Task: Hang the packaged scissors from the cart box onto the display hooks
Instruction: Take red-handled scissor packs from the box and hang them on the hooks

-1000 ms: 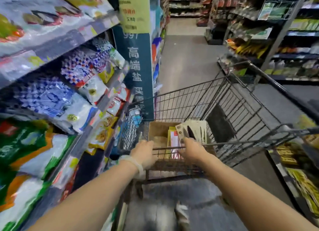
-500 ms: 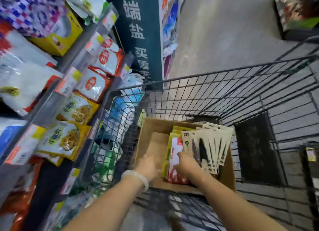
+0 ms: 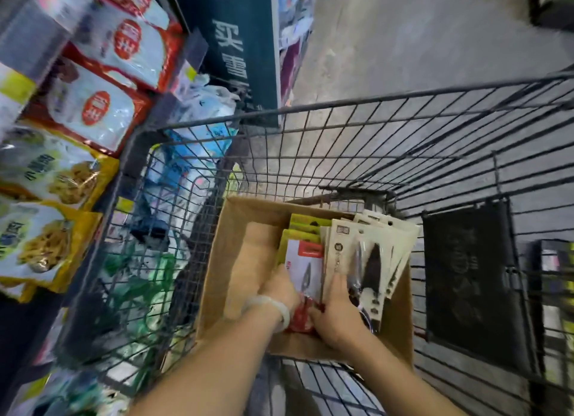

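The scissors packs stand on edge in the right half of a cardboard box (image 3: 236,229) that sits in a wire cart (image 3: 357,129). Nearest the middle is a white-and-red pack (image 3: 302,263) with red-handled scissors showing through it. Behind it are yellow-green packs (image 3: 306,224), only their tops visible. To the right, a fan of cream packs (image 3: 372,254) with dark scissors leans toward the box's right wall.

The left hand (image 3: 281,286), a pale band (image 3: 279,307) on its wrist, reaches into the box and lies against the left edge of the white-and-red pack; its fingers are hidden behind the hand, so I cannot tell whether they grip it. The right hand (image 3: 337,310) is just beside it, fingers (image 3: 337,283) pressed together and laid flat on the front cream pack near its lower end. The two hands nearly touch over the red handles.

The left half of the box is bare cardboard. Left of the cart, shelves (image 3: 130,154) carry bagged foods (image 3: 93,105), blurred. Grey floor (image 3: 403,42) lies past the cart's front.
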Available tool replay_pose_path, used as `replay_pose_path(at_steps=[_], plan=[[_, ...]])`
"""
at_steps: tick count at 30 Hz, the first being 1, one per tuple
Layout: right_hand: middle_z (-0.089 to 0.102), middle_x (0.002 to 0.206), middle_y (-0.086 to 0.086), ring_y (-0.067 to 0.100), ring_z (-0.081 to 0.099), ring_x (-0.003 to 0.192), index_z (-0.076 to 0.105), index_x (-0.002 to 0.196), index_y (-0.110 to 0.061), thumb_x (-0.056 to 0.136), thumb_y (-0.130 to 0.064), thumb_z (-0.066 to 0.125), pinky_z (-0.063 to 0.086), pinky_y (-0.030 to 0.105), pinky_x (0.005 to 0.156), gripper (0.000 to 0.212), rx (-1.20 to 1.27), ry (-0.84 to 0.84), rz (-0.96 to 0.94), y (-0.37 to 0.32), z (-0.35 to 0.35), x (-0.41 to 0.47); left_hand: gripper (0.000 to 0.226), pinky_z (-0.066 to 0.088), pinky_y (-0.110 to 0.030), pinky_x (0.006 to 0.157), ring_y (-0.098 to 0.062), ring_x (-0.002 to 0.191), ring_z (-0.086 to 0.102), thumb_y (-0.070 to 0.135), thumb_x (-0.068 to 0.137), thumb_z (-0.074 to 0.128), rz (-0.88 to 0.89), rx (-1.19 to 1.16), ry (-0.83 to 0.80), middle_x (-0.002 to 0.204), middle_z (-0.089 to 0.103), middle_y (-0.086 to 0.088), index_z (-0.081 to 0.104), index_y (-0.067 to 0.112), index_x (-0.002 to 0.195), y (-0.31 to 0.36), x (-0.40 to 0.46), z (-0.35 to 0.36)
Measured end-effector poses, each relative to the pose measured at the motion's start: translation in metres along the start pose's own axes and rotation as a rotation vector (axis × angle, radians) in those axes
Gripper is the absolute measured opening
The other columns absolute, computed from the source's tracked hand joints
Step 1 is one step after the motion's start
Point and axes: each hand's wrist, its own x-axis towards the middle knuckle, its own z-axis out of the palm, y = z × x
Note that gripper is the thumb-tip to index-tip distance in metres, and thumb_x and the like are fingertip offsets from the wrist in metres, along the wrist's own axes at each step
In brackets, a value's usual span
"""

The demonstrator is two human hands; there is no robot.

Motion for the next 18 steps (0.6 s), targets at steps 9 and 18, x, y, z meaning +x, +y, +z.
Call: replay_pose_path(at_steps=[9, 18], plan=[[-0.018, 0.156, 0.016, 0.033, 0.05, 0.123, -0.006, 0.148, -0.008, 0.092, -0.026, 0.048, 0.046, 0.038, 0.094, 0.08, -0.269, -0.01, 0.011, 0.001, 0.005, 0.015, 0.059, 0.048, -0.04, 0.095, -0.034, 0.112, 0.056, 0.034, 0.069, 0.078, -0.239, -0.151, 0.161, 0.119, 0.059, -0.013, 0.053, 0.008, 0.116, -0.002, 0.03, 0.014], [-0.014, 0.157, 0.014, 0.026, 0.057, 0.115, 0.006, 0.145, -0.007, 0.087, -0.023, 0.058, 0.048, 0.035, 0.088, 0.08, -0.452, -0.025, -0.027, 0.002, 0.012, 0.009, 0.032, 0.048, -0.042, 0.096, -0.031, 0.107, 0.062, 0.012, 0.084, 0.067, -0.15, -0.486, 0.117, 0.115, 0.067, -0.011, 0.062, 0.008, 0.115, -0.024, 0.014, -0.019]])
